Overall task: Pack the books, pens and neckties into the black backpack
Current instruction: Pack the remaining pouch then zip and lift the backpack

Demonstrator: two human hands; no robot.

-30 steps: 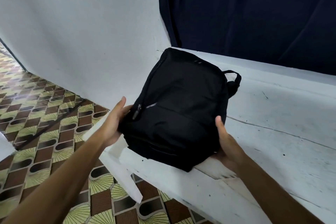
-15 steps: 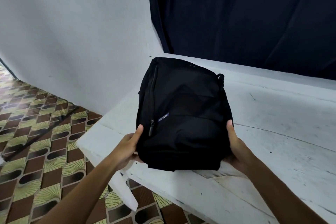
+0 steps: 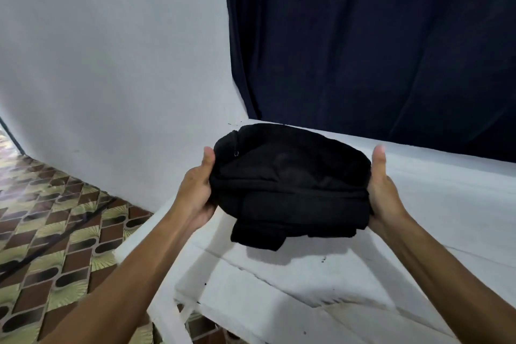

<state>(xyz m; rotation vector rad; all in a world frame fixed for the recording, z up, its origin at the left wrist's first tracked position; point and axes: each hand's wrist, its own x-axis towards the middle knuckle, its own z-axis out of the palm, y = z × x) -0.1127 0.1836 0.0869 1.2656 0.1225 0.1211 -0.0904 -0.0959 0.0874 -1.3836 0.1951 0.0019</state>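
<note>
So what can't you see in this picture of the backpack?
Head view only:
- What is inside the black backpack: its own fabric hides it, and no opening shows.
- Books, pens and neckties: none in view.
- The fingers of the left hand and right hand: tucked behind the backpack's sides, only the thumbs show.
- Whether the backpack's far end touches the white table: the bag itself hides that.
- Both elbows: cut off by the bottom edge.

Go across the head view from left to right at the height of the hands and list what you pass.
Patterned floor tiles → left hand → black backpack → right hand → white table.
</note>
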